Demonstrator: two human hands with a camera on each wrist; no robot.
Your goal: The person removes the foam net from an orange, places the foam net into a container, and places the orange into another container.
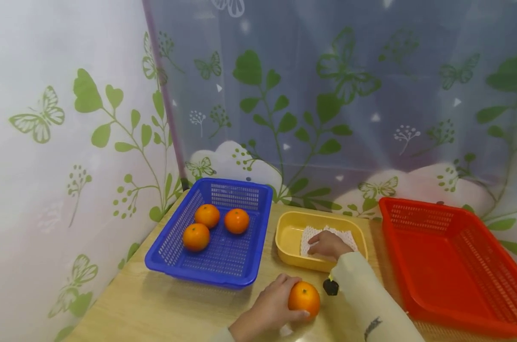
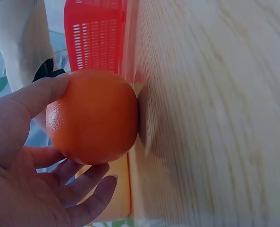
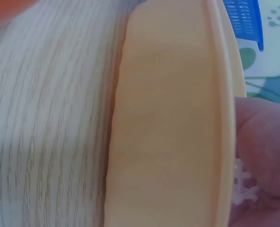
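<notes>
My left hand grips an orange low over the front of the table. In the left wrist view, the thumb and fingers curve round the orange, whose side is at or close to the wooden surface. My right hand reaches into a yellow tray, its fingers on white foam netting. The right wrist view shows part of the right hand behind the tray's rim, with a bit of netting by it; the fingertips are hidden.
A blue basket with 3 oranges stands at the left. At the right is a red basket. Patterned curtains hang behind and to the left of the wooden table.
</notes>
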